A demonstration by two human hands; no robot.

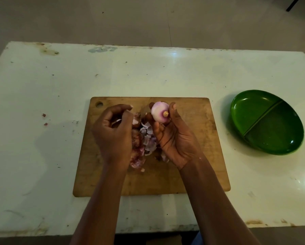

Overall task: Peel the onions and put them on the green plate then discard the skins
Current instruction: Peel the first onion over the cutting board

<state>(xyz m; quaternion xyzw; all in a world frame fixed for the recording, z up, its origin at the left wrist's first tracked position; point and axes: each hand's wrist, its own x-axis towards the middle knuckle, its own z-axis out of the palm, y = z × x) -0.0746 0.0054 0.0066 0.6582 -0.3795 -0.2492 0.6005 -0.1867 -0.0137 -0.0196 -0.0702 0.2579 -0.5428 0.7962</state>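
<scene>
Near edge of the scratched white table (42,138) at 6 o'clock, with two bare forearms reaching in over it.

Just past that, a brown wooden cutting board (192,174), flat on the table, with a round hole (99,104) in its far corner at 10 o'clock.

In the middle of the board, a heap of purple and pale onion skins (146,140), lying between the two hands.

At 9 o'clock of the heap, the left hand (112,131), held above the board, fingers curled in, pinching a small pale bit of skin (117,121) against the thumb.

At 3 o'clock of the heap, the right hand (172,137), palm up, fingers and thumb gripping a peeled pink-white onion (159,112). Onion held up off the board near its far edge, at 12 o'clock of the heap, little tan stub facing the camera. Thumb on the onion's right side, fingertips on its left.

Well apart from the board, at 3 o'clock, a shiny green oval plate (254,110), flat on the table, split in two parts by a ridge.

Farthest off, at 12 o'clock, grey floor (148,20) beyond the table's far edge.
</scene>
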